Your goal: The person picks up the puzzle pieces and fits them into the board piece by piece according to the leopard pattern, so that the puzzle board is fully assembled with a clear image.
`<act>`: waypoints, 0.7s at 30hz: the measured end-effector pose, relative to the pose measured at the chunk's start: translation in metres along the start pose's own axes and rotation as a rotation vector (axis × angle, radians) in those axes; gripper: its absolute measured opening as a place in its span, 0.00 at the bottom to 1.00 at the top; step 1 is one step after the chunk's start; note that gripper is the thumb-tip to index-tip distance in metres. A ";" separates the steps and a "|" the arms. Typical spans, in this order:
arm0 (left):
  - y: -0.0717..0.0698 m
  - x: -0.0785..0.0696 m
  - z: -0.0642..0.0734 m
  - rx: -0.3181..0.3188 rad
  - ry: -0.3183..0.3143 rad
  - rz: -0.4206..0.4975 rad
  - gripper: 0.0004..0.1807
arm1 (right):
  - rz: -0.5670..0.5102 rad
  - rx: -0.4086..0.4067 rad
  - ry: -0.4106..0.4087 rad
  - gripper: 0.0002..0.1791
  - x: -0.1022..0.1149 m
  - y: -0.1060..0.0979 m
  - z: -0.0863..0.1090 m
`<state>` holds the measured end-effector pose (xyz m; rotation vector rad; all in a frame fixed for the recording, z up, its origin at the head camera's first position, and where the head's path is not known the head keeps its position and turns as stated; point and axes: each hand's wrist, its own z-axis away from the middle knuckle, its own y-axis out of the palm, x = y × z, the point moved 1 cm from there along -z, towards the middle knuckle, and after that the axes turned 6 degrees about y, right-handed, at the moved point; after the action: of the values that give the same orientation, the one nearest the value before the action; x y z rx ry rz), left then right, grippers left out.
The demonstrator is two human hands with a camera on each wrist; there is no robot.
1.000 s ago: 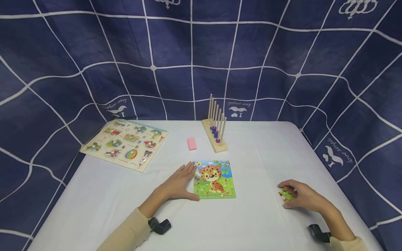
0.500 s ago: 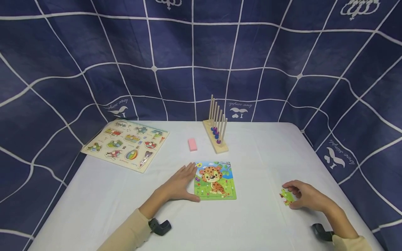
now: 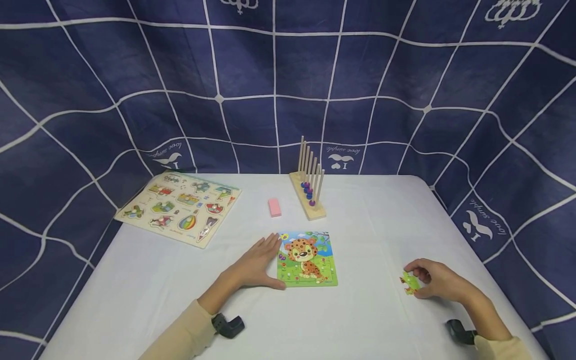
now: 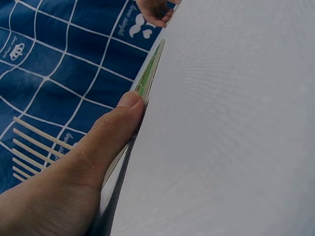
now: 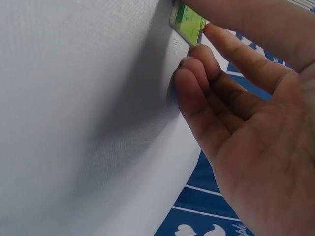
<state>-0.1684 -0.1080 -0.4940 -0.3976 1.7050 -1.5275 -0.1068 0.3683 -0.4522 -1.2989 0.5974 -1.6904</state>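
Observation:
A square leopard puzzle (image 3: 308, 265) lies flat on the white table in the head view. Along its left edge rests my left hand (image 3: 255, 262), fingers spread and fairly straight, with the thumb at the puzzle's near left corner. That thumb (image 4: 125, 110) also shows against the puzzle's edge in the left wrist view. Well to the right, my right hand (image 3: 438, 281) pinches a green puzzle piece (image 3: 410, 283) between thumb and forefinger, low over or on the cloth. In the right wrist view the piece (image 5: 189, 23) is partly cut off, and the other fingers are curled below it.
A wooden peg board (image 3: 180, 207) with vehicle pictures lies at the back left. Behind the leopard puzzle are a pink block (image 3: 274, 207) and a wooden rack (image 3: 310, 197) with upright rods and blue and purple beads. Blue gridded cloth (image 3: 288, 75) hangs around the table.
My right hand has shifted slightly to the right with the green puzzle piece, which now shows more of its face. The left hand has stayed at the puzzle's left edge.

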 end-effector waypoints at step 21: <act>0.000 0.000 -0.001 0.007 -0.002 -0.001 0.70 | 0.031 -0.114 -0.003 0.31 0.004 0.013 0.010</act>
<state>-0.1688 -0.1072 -0.4939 -0.3963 1.6978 -1.5322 -0.0931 0.3600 -0.4567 -1.3649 0.7175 -1.6492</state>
